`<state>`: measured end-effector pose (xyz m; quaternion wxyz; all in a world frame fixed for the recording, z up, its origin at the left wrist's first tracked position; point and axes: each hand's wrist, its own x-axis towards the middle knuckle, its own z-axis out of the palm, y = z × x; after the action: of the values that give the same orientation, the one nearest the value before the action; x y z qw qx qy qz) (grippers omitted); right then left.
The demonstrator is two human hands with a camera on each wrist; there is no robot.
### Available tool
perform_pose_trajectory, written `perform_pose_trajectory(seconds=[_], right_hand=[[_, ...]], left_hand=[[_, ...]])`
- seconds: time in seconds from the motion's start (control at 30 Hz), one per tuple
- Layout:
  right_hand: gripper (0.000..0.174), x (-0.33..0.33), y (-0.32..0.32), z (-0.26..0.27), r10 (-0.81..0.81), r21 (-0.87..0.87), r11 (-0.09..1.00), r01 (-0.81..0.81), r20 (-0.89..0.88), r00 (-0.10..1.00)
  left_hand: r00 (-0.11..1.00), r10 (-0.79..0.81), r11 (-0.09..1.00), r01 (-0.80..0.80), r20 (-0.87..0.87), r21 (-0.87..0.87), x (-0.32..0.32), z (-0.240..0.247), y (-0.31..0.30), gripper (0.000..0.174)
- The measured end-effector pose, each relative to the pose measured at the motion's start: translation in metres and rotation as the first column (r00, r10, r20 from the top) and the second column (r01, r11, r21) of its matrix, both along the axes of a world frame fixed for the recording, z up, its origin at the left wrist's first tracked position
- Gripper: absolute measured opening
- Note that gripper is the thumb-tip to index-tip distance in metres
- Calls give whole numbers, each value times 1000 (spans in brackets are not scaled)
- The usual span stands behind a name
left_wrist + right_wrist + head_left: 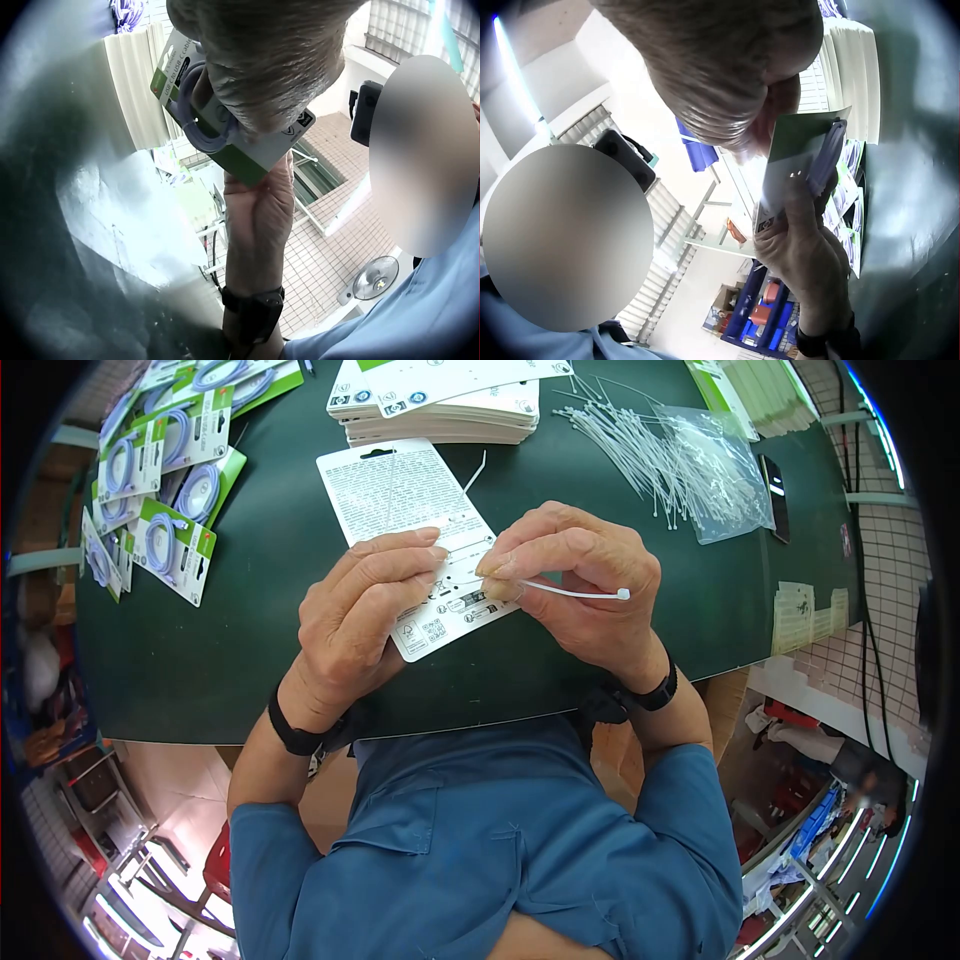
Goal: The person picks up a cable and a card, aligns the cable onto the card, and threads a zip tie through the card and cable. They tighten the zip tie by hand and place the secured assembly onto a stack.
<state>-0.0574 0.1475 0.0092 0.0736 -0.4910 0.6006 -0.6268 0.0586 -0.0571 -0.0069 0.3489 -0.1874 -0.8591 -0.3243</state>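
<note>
Left hand (365,595) grips the card (420,505) over the counter (230,660), right hand (582,580) pinching a white tie (578,594) at its printed back. Looks like fastening; next calls for threading, then pulling snug.

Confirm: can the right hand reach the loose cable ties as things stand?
Probably yes: the loose cable ties lie beyond the right hand, only bare tabletop between. It pinches a white tie, though, so it likely must let go first.

The card (425,505) looks like smooth paperboard, the cable tie (576,593) slick plastic. The bag (715,532) is glossy plastic film.
</note>
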Motion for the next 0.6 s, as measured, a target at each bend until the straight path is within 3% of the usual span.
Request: perform_pose_trajectory(seconds=[0.43,0.57,0.6], right_hand=[[21,0,-3,1,-3,35,999,4,-35,999],[20,-5,-2,8,30,157,987,-23,-42,999],[20,-8,0,11,70,181,981,-75,31,997]], left_hand=[[1000,10,1000,-10,6,0,1,1,2,33],[1000,3,1000,-3,15,1,3,2,6,31],[1000,-5,1000,5,16,1,3,3,7,30]])
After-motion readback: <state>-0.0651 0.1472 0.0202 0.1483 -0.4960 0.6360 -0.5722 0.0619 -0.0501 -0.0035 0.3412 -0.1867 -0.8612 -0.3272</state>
